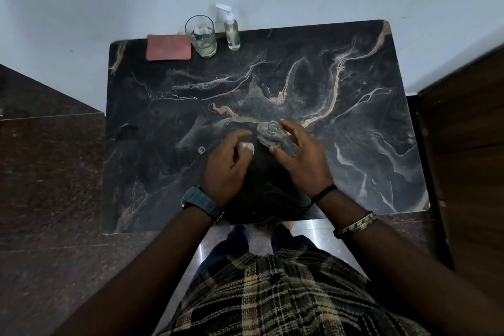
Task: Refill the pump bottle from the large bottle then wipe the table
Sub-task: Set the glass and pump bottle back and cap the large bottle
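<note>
A clear large bottle (270,135) stands uncapped mid-table, and I look straight down into its open mouth. My right hand (302,157) wraps it from the right, index finger by the neck and thumb against its near side. Just left of the bottle, my left hand (229,163) pinches a small white cap (246,148). The pump bottle (232,34), clear with a white pump head and pale liquid inside, stands at the table's back edge. A folded red cloth (168,48) lies at the back left corner.
A drinking glass (201,35) with a little liquid stands between the cloth and the pump bottle. The dark marble table (354,117) meets a pale wall behind. A wooden cabinet (469,131) flanks the right side, dark stone floor the left.
</note>
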